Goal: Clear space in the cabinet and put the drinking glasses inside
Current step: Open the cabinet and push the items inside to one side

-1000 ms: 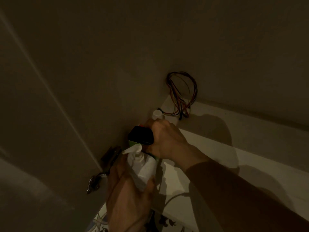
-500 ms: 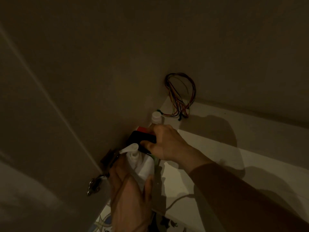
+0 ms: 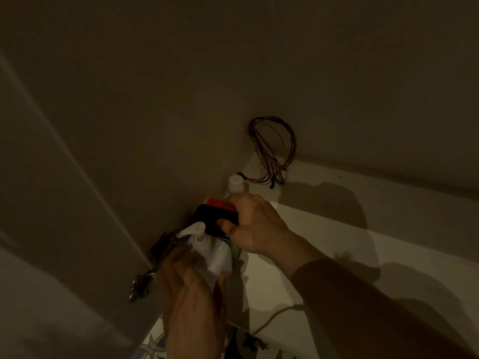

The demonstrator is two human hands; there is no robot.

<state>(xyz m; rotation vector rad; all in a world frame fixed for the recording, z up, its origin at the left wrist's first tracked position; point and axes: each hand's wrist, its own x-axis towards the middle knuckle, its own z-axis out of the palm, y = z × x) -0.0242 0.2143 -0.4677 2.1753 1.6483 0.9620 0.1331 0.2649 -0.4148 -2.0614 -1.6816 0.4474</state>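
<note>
The view is dim, inside a pale cabinet with a white shelf [image 3: 337, 244]. My left hand [image 3: 191, 301] grips a white pump bottle [image 3: 215, 255] at the shelf's front left corner, beside the side wall. My right hand [image 3: 256, 224] holds a black flat object [image 3: 210, 218] just behind the pump head, with a red-topped item [image 3: 217, 202] under its fingers. A small white-capped bottle [image 3: 236, 183] stands further back against the wall. No drinking glasses are in view.
A bundle of coloured wires [image 3: 272, 151] lies in the back left corner. The open cabinet door [image 3: 51, 229] hangs at the left on metal hinges [image 3: 141, 283]. A thin white cord [image 3: 274, 316] runs over the shelf's front edge. A patterned surface [image 3: 155, 345] shows below.
My right hand has shifted slightly back and right with the black object, exposing the red-topped item and more of the small white-capped bottle. My left hand stays on the pump bottle.
</note>
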